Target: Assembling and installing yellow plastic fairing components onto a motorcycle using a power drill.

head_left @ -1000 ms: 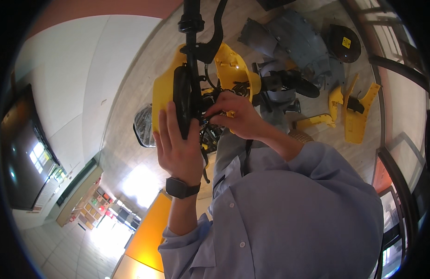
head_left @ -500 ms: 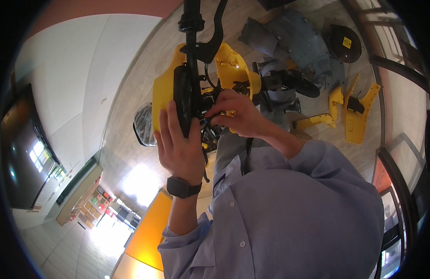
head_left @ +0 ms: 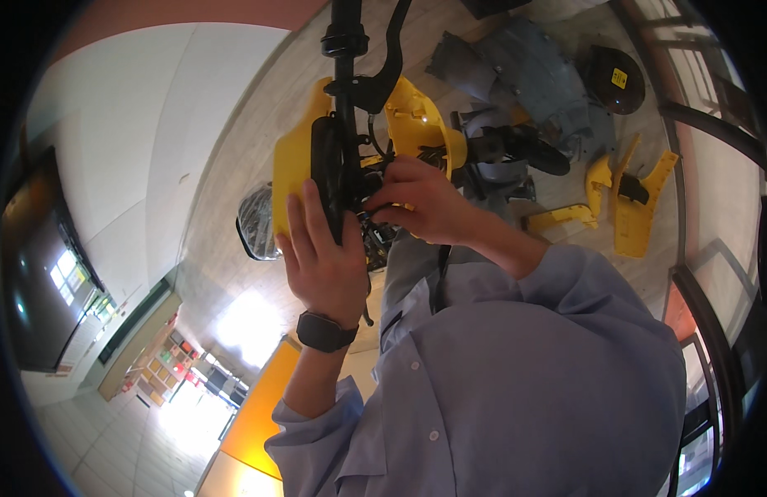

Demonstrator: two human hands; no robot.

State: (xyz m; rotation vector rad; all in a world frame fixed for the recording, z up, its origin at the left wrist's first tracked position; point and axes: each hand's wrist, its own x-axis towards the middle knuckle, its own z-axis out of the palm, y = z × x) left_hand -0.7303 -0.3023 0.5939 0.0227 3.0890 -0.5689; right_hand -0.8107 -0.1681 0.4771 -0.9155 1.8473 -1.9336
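My left hand (head_left: 324, 269) lies with fingers stretched out along the yellow front cover (head_left: 292, 157) and black dashboard panel (head_left: 326, 157) of a scooter. Its thumb reaches the panel's near edge, beside exposed wiring (head_left: 377, 240). My right hand (head_left: 429, 199) comes in from the right, its thumb and fingertips pinched around a dark, thin piece that looks like a black cable (head_left: 382, 207). Both hands nearly meet there. Above them runs the black handlebar (head_left: 343, 70) with its brake lever (head_left: 390, 58). A yellow inner cover (head_left: 421, 116) stands just beyond my right hand.
On the floor to the right lie grey body panels (head_left: 537, 74), several yellow panels (head_left: 636, 207) and a black helmet (head_left: 615, 79). A plastic-wrapped part (head_left: 257, 222) shows left of the scooter. A wide screen (head_left: 52, 265) hangs on the far left wall.
My left forearm has swung slightly left, and the left hand has shifted a little downward. The right hand keeps its pinch in nearly the same place. The handlebar appears moved very slightly right.
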